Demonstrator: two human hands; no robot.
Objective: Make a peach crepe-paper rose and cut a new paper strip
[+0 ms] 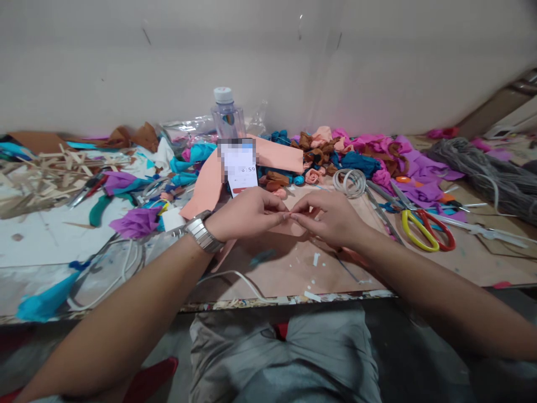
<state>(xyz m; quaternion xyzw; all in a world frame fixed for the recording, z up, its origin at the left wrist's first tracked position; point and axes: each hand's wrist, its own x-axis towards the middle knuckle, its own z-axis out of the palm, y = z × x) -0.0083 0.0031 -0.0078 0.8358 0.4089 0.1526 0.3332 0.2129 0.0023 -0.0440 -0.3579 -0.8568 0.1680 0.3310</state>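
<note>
My left hand (255,212) and my right hand (329,217) meet above the table, thumbs and fingertips pinched together. Between them is a small piece of peach paper (290,228), mostly covered by the fingers. A silver watch (204,230) circles my left wrist. Just behind my left hand, a lit phone (242,168) leans upright against a clear bottle (226,117) with a white cap. Wide strips of peach paper (205,184) lie around the phone. Rolled paper flowers (312,176) in peach, brown and blue are heaped beyond my right hand.
Scissors (423,229) with yellow and red handles lie right, near a glue gun (482,229) and grey cord (495,173). A coil of tubing (349,183) sits behind my right hand. Wooden sticks (46,168), green-handled pliers (99,210) and a purple flower (136,223) are left.
</note>
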